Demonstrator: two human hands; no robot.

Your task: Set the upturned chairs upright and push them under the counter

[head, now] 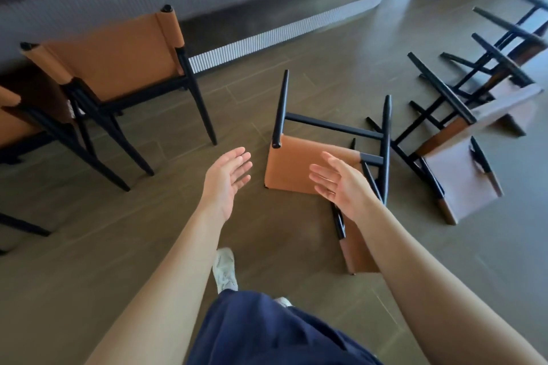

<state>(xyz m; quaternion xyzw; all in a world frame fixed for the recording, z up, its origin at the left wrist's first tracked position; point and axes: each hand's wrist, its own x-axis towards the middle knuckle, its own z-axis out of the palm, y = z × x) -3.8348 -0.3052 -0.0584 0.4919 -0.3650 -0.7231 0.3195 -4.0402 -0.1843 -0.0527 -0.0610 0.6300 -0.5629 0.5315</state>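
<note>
The floor point(148, 246) is laid in long brown wood-look tiles with thin pale joints, and it shines with window light toward the far right. Along the far side runs the desk point(267, 35), its front clad in fine pale vertical ribbing with a dark recess above the ribbed base; it angles away at the far right.

At the left an upright chair point(118, 62), with tan leather and a black frame, stands facing the desk, and part of a second chair point(12, 124) shows at the left edge. In the middle an overturned chair point(293, 166) lies on the floor, its black legs pointing toward the desk. To its right, two more overturned chairs point(462, 175) lie tangled, legs in the air.

The left hand point(226, 179) and right hand point(338, 184) are both spread open, palms turned inward, gripping nothing. The right one is seen over the middle chair's tan panel.

Near the bottom are a white shoe point(225, 271) and dark navy clothing point(267, 332).
</note>
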